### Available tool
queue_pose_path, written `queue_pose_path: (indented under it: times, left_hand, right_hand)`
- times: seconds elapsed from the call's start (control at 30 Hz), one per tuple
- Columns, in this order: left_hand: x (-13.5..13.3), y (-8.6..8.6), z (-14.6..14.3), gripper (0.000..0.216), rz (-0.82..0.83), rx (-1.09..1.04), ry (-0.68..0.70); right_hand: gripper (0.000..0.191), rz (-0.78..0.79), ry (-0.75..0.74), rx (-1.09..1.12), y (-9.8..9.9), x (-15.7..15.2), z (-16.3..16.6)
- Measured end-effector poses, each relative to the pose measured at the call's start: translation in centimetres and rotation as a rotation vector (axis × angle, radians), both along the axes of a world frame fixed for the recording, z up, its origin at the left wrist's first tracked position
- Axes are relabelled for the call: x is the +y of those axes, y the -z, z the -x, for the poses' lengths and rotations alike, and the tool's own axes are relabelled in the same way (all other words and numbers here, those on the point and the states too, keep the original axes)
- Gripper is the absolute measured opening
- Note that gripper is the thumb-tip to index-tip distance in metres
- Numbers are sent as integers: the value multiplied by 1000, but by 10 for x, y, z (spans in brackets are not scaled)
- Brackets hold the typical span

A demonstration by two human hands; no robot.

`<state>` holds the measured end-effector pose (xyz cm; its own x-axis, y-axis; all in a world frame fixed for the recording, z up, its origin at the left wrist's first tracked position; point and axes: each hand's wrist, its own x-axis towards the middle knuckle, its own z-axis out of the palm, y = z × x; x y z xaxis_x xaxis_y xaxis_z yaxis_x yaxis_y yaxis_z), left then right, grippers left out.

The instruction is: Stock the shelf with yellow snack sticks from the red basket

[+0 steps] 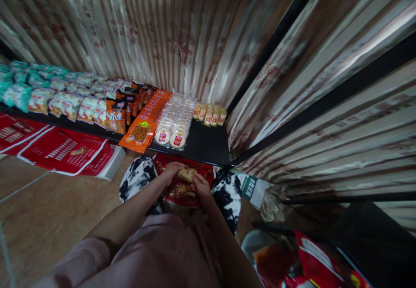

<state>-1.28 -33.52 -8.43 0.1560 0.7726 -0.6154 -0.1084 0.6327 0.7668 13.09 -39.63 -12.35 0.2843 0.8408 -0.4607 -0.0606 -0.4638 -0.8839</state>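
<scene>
Between my knees, a small wrapped yellowish snack pack (186, 175) is held in both hands. My left hand (173, 172) grips its left end, fingers closed. My right hand (200, 185) is closed on the right side of it. Below them is a red basket (208, 173) with more wrapped snack packs (180, 191) inside. On the black shelf (208, 142) in front stands a row of similar yellowish packs (209, 115) at the right end. Left of these lie clear-wrapped round white cakes (178, 137) in two lines.
An orange packet (143, 125), dark orange bags (116, 114), white snack bags (69, 105) and teal bags (17, 96) line the shelf leftward. Red baskets (68, 149) sit below left. Black posts (273, 45) rise at right; red packages (313, 253) lie lower right.
</scene>
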Motion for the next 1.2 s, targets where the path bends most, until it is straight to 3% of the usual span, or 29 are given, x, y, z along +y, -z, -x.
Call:
queue_pose_path:
  times: [0.37,0.63,0.87,1.2]
  left_hand:
    - [11,-19,-10,10,-36,-42,3]
    - [15,-31,-17,14,-53,-75,2]
    - [16,-42,-17,17,-91,-154,112]
    - [5,-56,-13,37,-108,-266,157]
  right_hand:
    - [41,13,93,193,-4,-2,-10]
    - [48,-71,130,192,-28,-5,-16]
    - [49,-136,103,136,-52,0,-22]
    - [48,-213,141,211,-60,7,-25]
